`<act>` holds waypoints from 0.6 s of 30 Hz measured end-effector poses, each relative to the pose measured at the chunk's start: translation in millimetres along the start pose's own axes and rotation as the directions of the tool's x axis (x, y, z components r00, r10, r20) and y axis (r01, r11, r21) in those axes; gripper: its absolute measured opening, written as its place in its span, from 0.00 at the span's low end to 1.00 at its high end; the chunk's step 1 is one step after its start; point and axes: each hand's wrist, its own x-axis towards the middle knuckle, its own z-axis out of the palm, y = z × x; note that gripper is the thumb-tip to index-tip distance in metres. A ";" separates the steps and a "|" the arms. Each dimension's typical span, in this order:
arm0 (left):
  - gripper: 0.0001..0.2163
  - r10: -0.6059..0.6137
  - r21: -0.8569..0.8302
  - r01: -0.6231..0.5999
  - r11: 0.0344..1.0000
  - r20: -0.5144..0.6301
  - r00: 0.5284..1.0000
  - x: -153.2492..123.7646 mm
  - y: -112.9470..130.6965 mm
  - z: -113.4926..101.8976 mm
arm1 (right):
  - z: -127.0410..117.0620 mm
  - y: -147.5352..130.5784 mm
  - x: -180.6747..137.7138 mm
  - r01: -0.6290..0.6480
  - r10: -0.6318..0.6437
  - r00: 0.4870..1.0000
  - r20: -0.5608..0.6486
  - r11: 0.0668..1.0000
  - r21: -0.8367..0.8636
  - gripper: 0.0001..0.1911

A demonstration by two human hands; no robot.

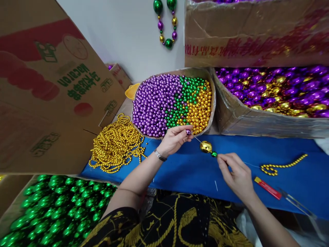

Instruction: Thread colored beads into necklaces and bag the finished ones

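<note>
My left hand (176, 139) pinches a small purple bead (188, 131) at the near edge of the box of beads. A thin string runs from there through a large gold bead (206, 146) and a small green bead (214, 154). My right hand (235, 173) is closed, its thumb and forefinger gripping the string just beside the green bead. Beyond that hand the string continues to a chain of small gold beads (285, 166) on the blue cloth (180, 171). Loose purple, green and gold beads (156, 103) fill the box in front of my left hand.
Gold bead strands (115, 144) are heaped at left. Large green beads (64, 206) fill a box at lower left. A box of purple and gold beads (277, 89) stands at right. A red-handled tool (268, 188) lies near the cloth's front edge. A bead necklace (168, 43) hangs behind.
</note>
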 end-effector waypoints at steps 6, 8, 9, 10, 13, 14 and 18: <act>0.13 0.062 0.139 -0.065 0.988 0.027 0.998 -1.7 2.8 0.0 | -0.6 9.3 -6.3 0.082 -0.088 0.995 -0.037 0.987 -0.137 0.09; 0.13 0.048 0.138 -0.052 0.989 0.034 0.998 -2.3 2.2 -0.8 | -0.9 10.8 -7.6 0.091 -0.099 0.994 -0.040 0.983 -0.158 0.10; 0.13 0.032 0.122 -0.036 0.992 0.035 0.999 -2.5 1.5 -1.1 | -1.1 10.9 -7.9 0.086 -0.092 0.995 -0.039 0.985 -0.151 0.10; 0.14 0.018 0.102 -0.021 0.995 0.033 0.999 -2.7 0.6 -1.4 | -1.2 10.7 -7.9 0.077 -0.083 0.996 -0.038 0.987 -0.140 0.10; 0.14 0.001 0.067 -0.003 0.998 0.033 0.999 -3.0 -2.0 -2.0 | -2.2 9.3 -7.2 0.063 -0.068 0.997 -0.041 0.990 -0.123 0.10; 0.14 0.003 0.068 -0.006 0.998 0.038 0.999 -3.1 -2.3 -2.2 | -2.8 8.9 -6.9 0.062 -0.068 0.997 -0.039 0.990 -0.125 0.10; 0.13 0.051 0.160 -0.058 0.985 0.048 0.998 -4.1 2.7 -3.5 | -6.5 8.6 -6.9 0.059 -0.062 0.998 -0.018 0.989 -0.138 0.10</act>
